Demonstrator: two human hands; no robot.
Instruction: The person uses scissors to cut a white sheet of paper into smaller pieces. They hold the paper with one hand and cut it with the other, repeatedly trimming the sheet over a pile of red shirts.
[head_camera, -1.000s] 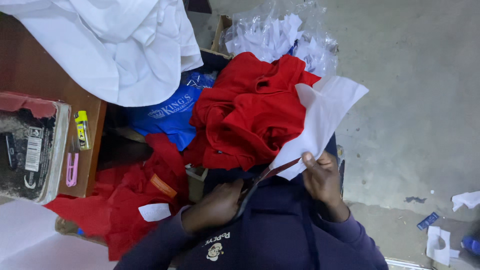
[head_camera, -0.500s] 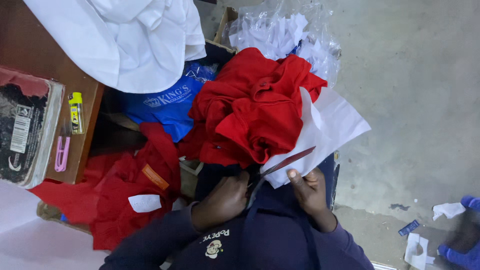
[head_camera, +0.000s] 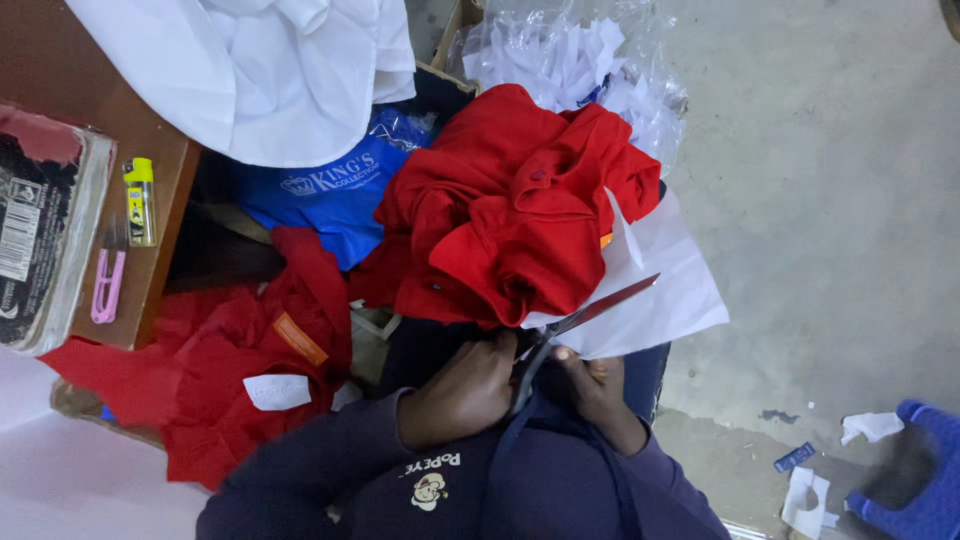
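Left hand (head_camera: 465, 390) grips the handles of dark long-bladed scissors (head_camera: 575, 330), blades parted on the edge of a white paper sheet (head_camera: 665, 290). Right hand (head_camera: 590, 385) pinches that sheet's lower edge just beside the blades; sheet lies against the crumpled red fabric pile (head_camera: 510, 220), partly under it

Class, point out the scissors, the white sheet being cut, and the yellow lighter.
scissors (head_camera: 590, 312), head view, on the upper blade.
white sheet (head_camera: 665, 290), head view, on its bare middle.
yellow lighter (head_camera: 140, 202), head view, on its body.

Red shirt (head_camera: 510, 215), white paper (head_camera: 665, 285), blue bag (head_camera: 325, 195), yellow lighter (head_camera: 140, 200), pink clip (head_camera: 106, 287).
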